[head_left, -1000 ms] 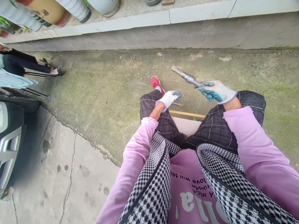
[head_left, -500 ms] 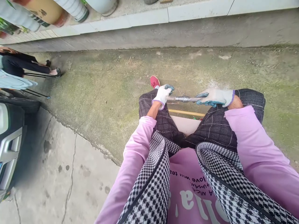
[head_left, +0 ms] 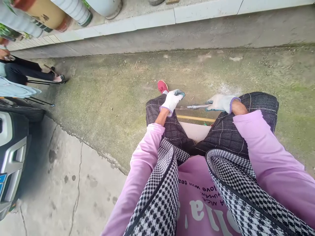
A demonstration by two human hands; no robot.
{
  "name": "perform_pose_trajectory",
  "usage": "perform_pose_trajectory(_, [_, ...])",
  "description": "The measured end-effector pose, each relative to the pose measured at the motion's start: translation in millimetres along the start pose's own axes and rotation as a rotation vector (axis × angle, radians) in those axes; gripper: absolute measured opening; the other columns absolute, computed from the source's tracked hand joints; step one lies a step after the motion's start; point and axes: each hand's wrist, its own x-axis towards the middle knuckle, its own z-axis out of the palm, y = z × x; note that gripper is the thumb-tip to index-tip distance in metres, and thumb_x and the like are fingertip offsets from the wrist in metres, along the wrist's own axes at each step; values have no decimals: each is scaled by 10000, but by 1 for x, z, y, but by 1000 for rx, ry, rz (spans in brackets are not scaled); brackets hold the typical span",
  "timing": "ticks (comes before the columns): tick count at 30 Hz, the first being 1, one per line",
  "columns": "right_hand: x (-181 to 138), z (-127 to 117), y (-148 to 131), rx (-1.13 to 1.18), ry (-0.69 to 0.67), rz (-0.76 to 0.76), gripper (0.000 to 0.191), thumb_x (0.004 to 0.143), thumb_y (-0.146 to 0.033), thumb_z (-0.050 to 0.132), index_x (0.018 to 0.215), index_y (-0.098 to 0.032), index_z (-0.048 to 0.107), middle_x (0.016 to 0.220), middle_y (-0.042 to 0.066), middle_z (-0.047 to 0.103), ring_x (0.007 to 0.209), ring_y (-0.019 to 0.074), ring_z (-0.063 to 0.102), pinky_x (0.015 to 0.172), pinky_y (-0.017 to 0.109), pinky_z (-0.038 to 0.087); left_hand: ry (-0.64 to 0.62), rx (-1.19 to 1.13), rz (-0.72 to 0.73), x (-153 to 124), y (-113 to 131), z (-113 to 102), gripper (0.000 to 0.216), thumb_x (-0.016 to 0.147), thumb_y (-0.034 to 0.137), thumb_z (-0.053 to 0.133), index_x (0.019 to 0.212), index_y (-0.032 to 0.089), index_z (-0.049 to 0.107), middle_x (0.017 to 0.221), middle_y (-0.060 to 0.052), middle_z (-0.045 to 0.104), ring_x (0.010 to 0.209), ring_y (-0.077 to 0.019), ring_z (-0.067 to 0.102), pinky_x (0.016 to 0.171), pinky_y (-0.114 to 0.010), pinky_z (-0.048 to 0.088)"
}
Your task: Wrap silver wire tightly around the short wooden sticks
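I sit with my knees apart over mossy concrete. Both hands wear white gloves with teal palms. My left hand [head_left: 172, 100] grips one end of a thin metal rod [head_left: 195, 106] that has wire coiled around its middle. My right hand [head_left: 221, 102] grips the other end, above my right knee. The rod lies level between my knees. Below it a yellow wooden stick [head_left: 195, 118] crosses the ground, along the far edge of a pale board [head_left: 195, 131] between my legs. My red shoe [head_left: 162, 86] shows beyond the left knee.
A raised white-tiled kerb [head_left: 209, 11] with large pots [head_left: 46, 13] runs along the far side. Another person's legs [head_left: 27, 70] sit at the far left beside thin black metal legs. A car's front [head_left: 12, 144] stands at the left edge.
One second ago my right hand alone held the rod raised. It came down level and my left hand took its free end; both hands have since drawn slightly lower.
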Motion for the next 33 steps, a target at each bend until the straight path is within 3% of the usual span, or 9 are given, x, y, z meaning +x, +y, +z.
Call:
perform_pose_trajectory(4, [13,-5,1,106,171,136,317,963,-508,940,965,-195,887,693,87,668,682,272,648,617,366,425,-211,-14,-188,-9,3,17,44,881,94,854,875,137,844,796,-16,801,739,-149,687,886,-313,610])
perform_pose_trajectory(7, [0,-12,6,525,265,97,423,1038,-605,879,1176,-205,881,694,21,612,586,193,546,559,316,433,-218,-67,-222,-7,1,23,75,869,83,872,853,142,829,827,-26,827,708,-138,713,910,-328,640])
perform_pose_trajectory(10, [-19,-17,6,979,240,-57,512,965,-594,973,1242,-177,863,679,-32,544,538,128,451,474,254,377,-191,-111,-219,-1,-2,23,136,840,40,852,787,149,789,806,-16,827,694,-125,714,931,-321,645])
perform_pose_trajectory(13, [-34,-19,2,1085,131,-132,571,877,-537,1062,1248,-142,883,641,-53,522,509,102,421,430,233,324,-183,-84,-228,2,-3,19,159,824,14,829,771,156,783,741,5,799,685,-123,696,910,-298,633])
perform_pose_trajectory(18, [-41,-19,7,960,-69,-79,632,795,-576,1127,1244,-175,933,612,-57,561,484,97,430,428,232,313,-39,-32,-167,9,-3,5,228,838,-5,827,743,197,782,754,-3,777,817,-169,723,951,-300,617])
perform_pose_trajectory(23, [-31,-10,15,675,-119,-30,363,851,-486,1103,998,-209,921,589,-41,573,508,103,431,482,278,275,28,-87,-166,11,1,-3,136,892,42,799,827,161,796,800,10,781,792,-132,675,947,-286,590])
perform_pose_trajectory(26, [-19,-4,6,356,-84,26,199,997,-286,971,869,-188,854,597,-8,606,564,122,460,569,330,312,-24,-75,-163,6,2,1,104,854,43,817,836,144,830,823,-1,806,809,-132,686,939,-281,578])
perform_pose_trajectory(28, [-10,-3,-2,203,-20,69,321,1003,-175,921,731,-195,751,590,14,591,616,140,474,620,352,334,-98,-24,-168,-1,3,6,89,814,49,843,808,138,839,798,-2,806,792,-137,682,913,-283,579])
perform_pose_trajectory(33, [2,-8,-12,183,129,129,365,970,-206,936,718,-224,672,592,-7,491,637,162,458,610,337,321,-265,-34,-227,-15,3,20,113,759,61,915,800,147,853,774,-16,823,760,-149,718,868,-291,627])
